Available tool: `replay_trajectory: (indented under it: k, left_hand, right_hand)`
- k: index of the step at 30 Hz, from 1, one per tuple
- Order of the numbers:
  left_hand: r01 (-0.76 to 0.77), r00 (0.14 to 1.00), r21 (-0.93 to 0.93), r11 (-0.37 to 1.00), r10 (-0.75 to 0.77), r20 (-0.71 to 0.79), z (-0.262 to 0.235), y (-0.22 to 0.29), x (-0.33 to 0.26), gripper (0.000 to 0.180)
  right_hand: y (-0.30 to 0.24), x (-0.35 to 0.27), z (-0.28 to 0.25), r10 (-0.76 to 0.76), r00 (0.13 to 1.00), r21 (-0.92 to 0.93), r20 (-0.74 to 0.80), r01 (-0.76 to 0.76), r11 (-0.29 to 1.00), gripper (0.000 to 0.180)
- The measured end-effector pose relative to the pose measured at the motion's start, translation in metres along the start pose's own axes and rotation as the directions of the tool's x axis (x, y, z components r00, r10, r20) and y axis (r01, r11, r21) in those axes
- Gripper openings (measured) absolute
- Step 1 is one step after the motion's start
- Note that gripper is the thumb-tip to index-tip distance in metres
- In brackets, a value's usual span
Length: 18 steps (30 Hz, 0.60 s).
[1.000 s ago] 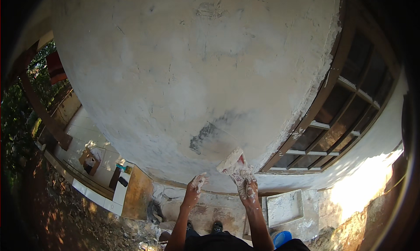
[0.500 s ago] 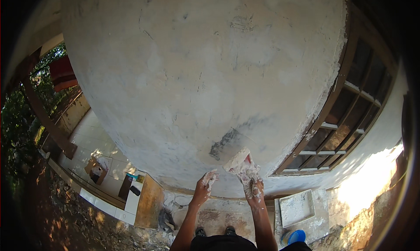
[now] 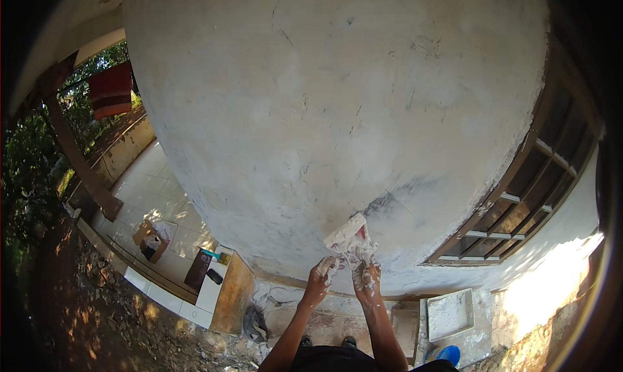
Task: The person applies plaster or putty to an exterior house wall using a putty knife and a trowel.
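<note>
My right hand [image 3: 367, 276] is closed around a wide scraper [image 3: 345, 234] caked in white putty, with a reddish patch showing on it. The scraper is in front of the lower wall [image 3: 279, 158] and hides part of a dark grey patch [image 3: 384, 203]; whether it touches the wall I cannot tell. Close on its left, my left hand [image 3: 320, 276] has curled fingers smeared with white putty. What those fingers hold, if anything, is too small to make out.
A brown-framed window [image 3: 519, 203] borders the wall at right. Below it stand a white-smeared tray [image 3: 450, 315] and a blue bucket [image 3: 448, 354]. At left are a tiled ledge [image 3: 209, 294], a cardboard box [image 3: 150, 242] and a red cloth [image 3: 109, 90].
My hands have come closer together. The scraper has moved left along the wall, over the dark patch's lower part. The whole view has shifted, so the surroundings sit farther right.
</note>
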<state>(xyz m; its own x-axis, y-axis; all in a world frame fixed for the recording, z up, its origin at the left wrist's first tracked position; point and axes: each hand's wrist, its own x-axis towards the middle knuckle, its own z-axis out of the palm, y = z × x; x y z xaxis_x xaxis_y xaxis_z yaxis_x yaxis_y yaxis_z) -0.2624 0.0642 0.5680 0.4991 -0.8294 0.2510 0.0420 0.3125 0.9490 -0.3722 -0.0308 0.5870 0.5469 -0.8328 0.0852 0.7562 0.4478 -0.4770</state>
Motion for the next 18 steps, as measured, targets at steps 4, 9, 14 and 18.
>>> replay_trajectory:
  k: [4, 9, 14, 18]
  left_hand:
    - [0.053, 0.994, -0.392, 0.918, -0.086, -0.067, 0.001, 0.014, 0.002, 0.029]
    - [-0.044, 0.953, -0.191, 0.981, -0.016, -0.302, -0.014, 0.027, 0.0, 0.029]
    - [0.057, 0.918, -0.097, 0.994, -0.091, -0.385, -0.031, 0.04, -0.008, 0.029]
    - [0.052, 0.893, 0.022, 0.998, -0.036, -0.449, -0.05, 0.037, -0.016, 0.024]
  right_hand:
    - [0.03, 0.002, 0.007, 0.022, 1.0, 0.035, -0.002, -0.022, 0.999, 0.032]
    - [0.058, 0.0, 0.021, 0.07, 0.997, -0.045, 0.02, -0.069, 0.997, 0.033]
    - [0.079, 0.003, 0.009, 0.125, 0.992, -0.096, -0.003, -0.125, 0.988, 0.036]
    - [0.092, 0.0, 0.022, 0.153, 0.988, -0.16, 0.028, -0.147, 0.976, 0.033]
